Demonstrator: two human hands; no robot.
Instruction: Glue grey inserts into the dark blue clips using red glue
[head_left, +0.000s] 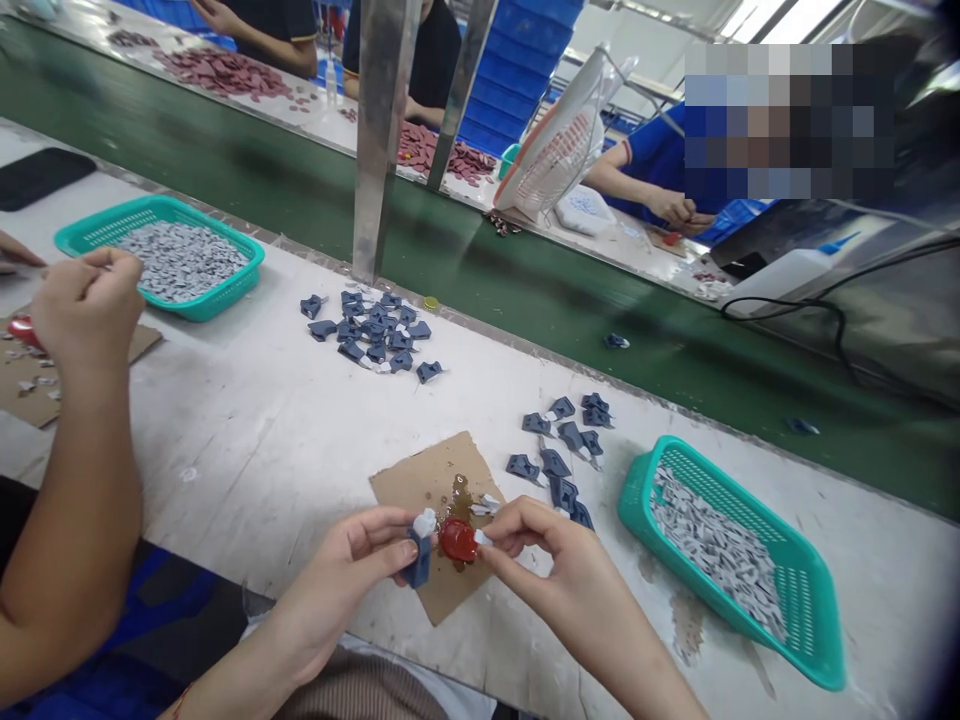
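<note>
Between thumb and fingers, my left hand [360,560] grips a dark blue plastic part [419,562] with a light grey piece [424,522] at its upper end. My right hand [544,550] pinches a small light grey plastic piece [481,538] at the edge of a red cap [457,540] holding glossy liquid. Under the cap lies a square of brown cardboard [442,595], stained with a wet brown puddle [460,492]. A few grey pieces [487,505] rest on the cardboard near my right fingers. Just beyond are several loose dark blue parts [555,462].
A green basket of small grey pieces [814,600] stands at right, another green basket [202,306] at left. Dark blue parts [382,330] are heaped farther back. A co-worker's arm [94,400] reaches in from the left. Behind a metal post [375,150] runs a green conveyor belt [510,290].
</note>
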